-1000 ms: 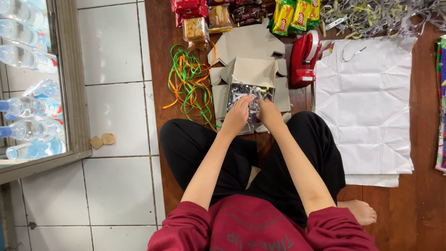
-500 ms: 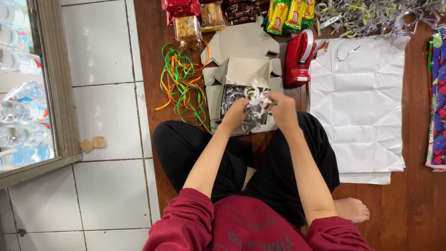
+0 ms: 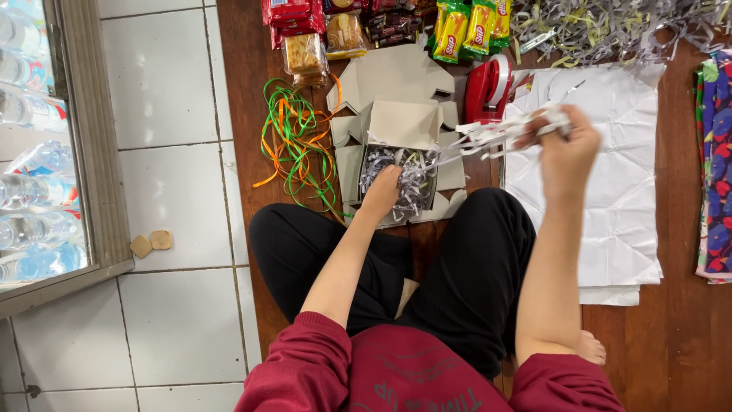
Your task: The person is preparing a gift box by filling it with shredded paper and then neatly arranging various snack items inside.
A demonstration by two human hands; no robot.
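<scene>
Shredded paper (image 3: 496,136) now lifted rightward, pinched in right hand (image 3: 566,149); left hand (image 3: 381,192) presses box (image 3: 400,164) filling.

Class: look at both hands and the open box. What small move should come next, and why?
Probably the right hand should bring its clump of paper shreds back over the box and drop it in. The clump is lifted off to the right, trailing strands to the box, while the left hand presses the shreds already inside, which leave room near the flap.
</scene>
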